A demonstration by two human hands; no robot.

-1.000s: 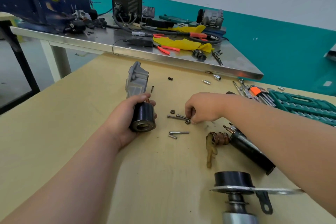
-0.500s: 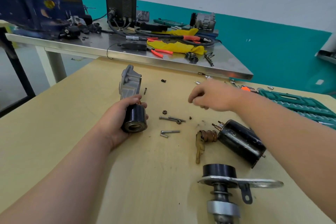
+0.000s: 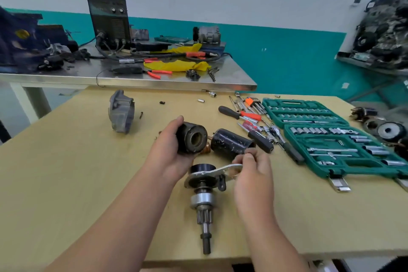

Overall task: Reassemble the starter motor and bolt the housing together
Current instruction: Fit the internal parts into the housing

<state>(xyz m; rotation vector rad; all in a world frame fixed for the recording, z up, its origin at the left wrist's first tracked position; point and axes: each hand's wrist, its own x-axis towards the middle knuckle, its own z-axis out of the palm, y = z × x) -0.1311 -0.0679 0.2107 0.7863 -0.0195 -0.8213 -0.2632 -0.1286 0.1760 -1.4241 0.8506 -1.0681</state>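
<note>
Black cylinder (image 3: 191,138) gripped left, plate (image 3: 223,171) — seemingly — pinched

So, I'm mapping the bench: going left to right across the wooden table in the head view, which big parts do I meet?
grey housing casting → hollow black cylinder in the left hand → scratched black cylinder → green socket set

1. Steel worktop (image 3: 229,73), 12 o'clock, behind the wooden one.
2. Dark welder box (image 3: 109,20), 11 o'clock, upright on the steel, cables trailing from its front.
3. Blue vise (image 3: 19,37), 10 o'clock, far left end.
4. Yellow cloth (image 3: 176,65), crumpled, with red-handled pliers (image 3: 157,73) just beside it.
5. Grey machine unit (image 3: 208,34), 12 o'clock, at the back edge.
6. Green socket case (image 3: 357,163), 3 o'clock, lying open.
7. Orange-holdered hex keys (image 3: 249,101) and a screwdriver (image 3: 236,113), near the case.
8. Engine block (image 3: 384,28), 2 o'clock, on a rack.
</note>
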